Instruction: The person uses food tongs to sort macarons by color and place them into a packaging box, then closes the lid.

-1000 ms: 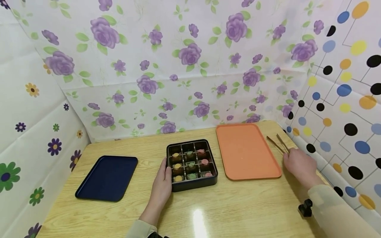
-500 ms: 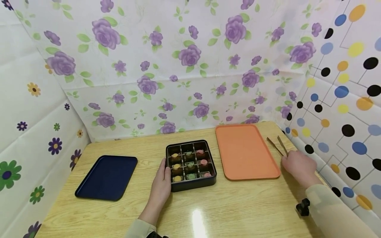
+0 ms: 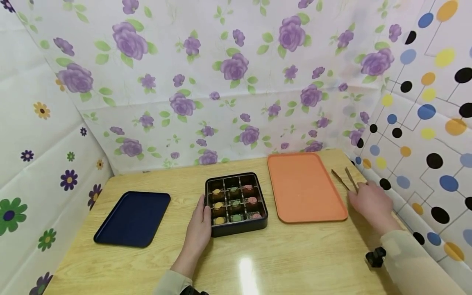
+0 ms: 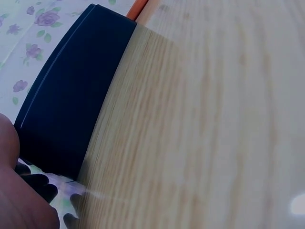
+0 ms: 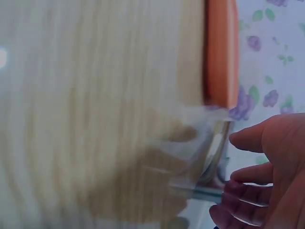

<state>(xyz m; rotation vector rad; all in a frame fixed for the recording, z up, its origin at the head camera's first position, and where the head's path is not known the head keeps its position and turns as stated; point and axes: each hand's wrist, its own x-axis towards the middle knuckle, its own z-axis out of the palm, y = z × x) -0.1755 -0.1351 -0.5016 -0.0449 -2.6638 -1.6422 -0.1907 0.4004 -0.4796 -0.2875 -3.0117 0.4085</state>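
Right hand (image 3: pixel 370 201) sits near the desk's right edge, fingers loosely bent over the handle end of thin metal tongs (image 3: pixel 346 179). Wrist view (image 5: pixel 267 167) is blurred; can't tell if the fingers actually pinch the tongs or just touch them. Tongs lie flat, two slim bronze-coloured arms spreading toward the back right corner, just beside the orange tray (image 3: pixel 304 186).

Left hand (image 3: pixel 199 227) lies flat on the desk, fingers straight, pressed against the left wall of the black box (image 3: pixel 236 201). Holds nothing.

Box: square, rigid glossy black plastic, nine-cell grid, sits mid-desk. Small round pieces in the cells — yellow left column, green middle, pink right.

Orange tray: matte plastic, rectangular with rounded corners, raised rim, right of the box toward the back edge. Navy tray (image 3: pixel 132 219): same shape, toward the left edge.

Desk (image 3: pixel 287 258): light wood-grain laminate, glossy, lamp glare near the front edge.
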